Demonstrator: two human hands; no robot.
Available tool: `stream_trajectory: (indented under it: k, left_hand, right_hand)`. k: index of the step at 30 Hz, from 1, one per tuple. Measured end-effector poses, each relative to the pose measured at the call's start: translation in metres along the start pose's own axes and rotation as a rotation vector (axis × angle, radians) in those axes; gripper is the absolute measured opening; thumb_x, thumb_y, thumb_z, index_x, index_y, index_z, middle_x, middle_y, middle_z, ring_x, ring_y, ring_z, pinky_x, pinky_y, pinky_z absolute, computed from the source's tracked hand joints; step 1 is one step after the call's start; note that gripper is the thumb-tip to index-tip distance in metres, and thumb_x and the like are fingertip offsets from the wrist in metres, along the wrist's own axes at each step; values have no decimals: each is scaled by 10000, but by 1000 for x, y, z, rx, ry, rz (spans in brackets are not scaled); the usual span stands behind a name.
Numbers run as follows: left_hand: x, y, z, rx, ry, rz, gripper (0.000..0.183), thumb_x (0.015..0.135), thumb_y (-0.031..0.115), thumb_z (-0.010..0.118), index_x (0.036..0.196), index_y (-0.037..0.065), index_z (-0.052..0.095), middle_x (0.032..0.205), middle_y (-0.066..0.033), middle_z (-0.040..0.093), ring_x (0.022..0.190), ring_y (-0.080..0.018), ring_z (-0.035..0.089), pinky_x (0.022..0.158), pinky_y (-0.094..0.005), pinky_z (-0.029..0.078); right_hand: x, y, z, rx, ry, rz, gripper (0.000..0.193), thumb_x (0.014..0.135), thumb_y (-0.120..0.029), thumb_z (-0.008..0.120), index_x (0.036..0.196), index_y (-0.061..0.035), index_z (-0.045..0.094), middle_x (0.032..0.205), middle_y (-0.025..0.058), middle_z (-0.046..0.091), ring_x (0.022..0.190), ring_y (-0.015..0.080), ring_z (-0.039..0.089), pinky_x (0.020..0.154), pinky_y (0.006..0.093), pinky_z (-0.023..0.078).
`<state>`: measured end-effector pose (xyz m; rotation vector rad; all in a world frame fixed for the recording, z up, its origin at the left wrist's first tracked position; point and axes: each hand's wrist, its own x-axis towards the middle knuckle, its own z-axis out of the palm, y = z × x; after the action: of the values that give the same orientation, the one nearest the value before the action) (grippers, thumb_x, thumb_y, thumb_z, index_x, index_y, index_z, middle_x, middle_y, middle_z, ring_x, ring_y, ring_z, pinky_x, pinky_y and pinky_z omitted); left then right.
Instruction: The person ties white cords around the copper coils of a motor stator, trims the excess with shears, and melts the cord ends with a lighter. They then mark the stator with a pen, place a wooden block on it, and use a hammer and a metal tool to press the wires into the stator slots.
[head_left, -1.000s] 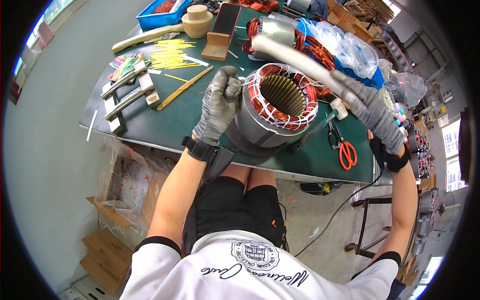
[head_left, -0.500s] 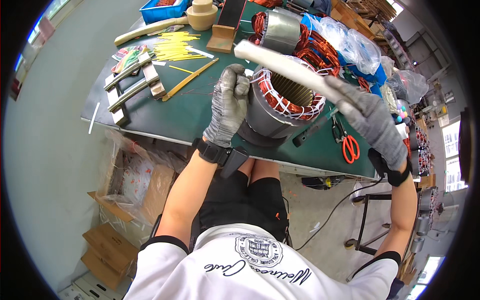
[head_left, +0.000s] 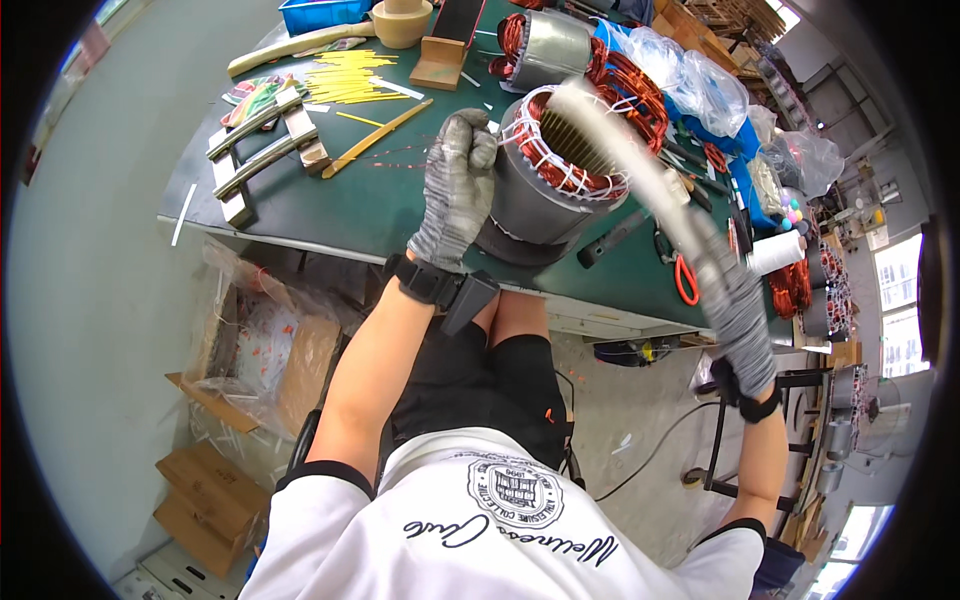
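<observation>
A grey motor stator [head_left: 545, 205] stands on the bench, its top ring of copper windings [head_left: 535, 160] laced with white cord. My gloved left hand [head_left: 458, 170] is a closed fist against the stator's left side, with thin reddish wires [head_left: 395, 163] running out of it to the left. In my gloved right hand [head_left: 735, 310], smeared by motion, is the lower end of a pale wooden bat-shaped mallet [head_left: 640, 165]. The mallet slants up and left, its blurred head over the stator's opening; whether it touches the windings I cannot tell.
On the green bench [head_left: 370, 225], right of the stator, lie a dark-handled tool [head_left: 610, 240], orange-handled scissors [head_left: 685, 280] and a white thread spool [head_left: 776, 252]. Left are yellow strips [head_left: 345, 78], a bamboo strip [head_left: 375, 140] and a metal-bar cradle [head_left: 262, 150]. Another stator [head_left: 548, 52] lies behind.
My right hand has moved down toward me, and the mallet now slants more steeply, its head farther right over the stator. My left fist stays beside the stator. The whole view has shifted slightly.
</observation>
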<state>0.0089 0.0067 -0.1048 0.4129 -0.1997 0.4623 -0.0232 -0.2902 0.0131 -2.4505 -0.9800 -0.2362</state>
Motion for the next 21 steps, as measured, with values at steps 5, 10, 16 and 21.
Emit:
stream_trajectory:
  k: [5,10,16,21]
  left_hand:
    - [5,5,3,31,13,-60,195,935,199,496,964,13,546,641,35,332,572,-67,304,553,-194,294]
    - [16,11,-6,127,22,-125,208,929,205,502,954,4,544,584,57,302,544,-66,288,563,-208,296]
    - [36,26,-17,190,-118,-285,254,924,241,509,978,-7,534,601,61,336,569,-52,316,564,-190,301]
    - [51,40,-17,201,-32,-517,267,912,272,529,964,12,557,612,66,381,534,-39,312,568,-171,297]
  right_hand:
    - [24,27,-1,-66,-95,3,460,918,-247,473,1325,-41,412,1253,131,533,1074,204,535,913,280,400]
    - [78,15,-41,449,98,386,430,928,-265,468,1308,-66,439,1161,136,588,927,181,583,847,296,441]
    - [65,88,6,-76,47,-127,409,931,-248,409,1295,-65,448,1174,147,569,988,247,581,846,332,444]
    - [-11,147,13,144,283,710,425,940,-285,407,1319,-97,441,1079,79,573,714,120,487,644,254,436]
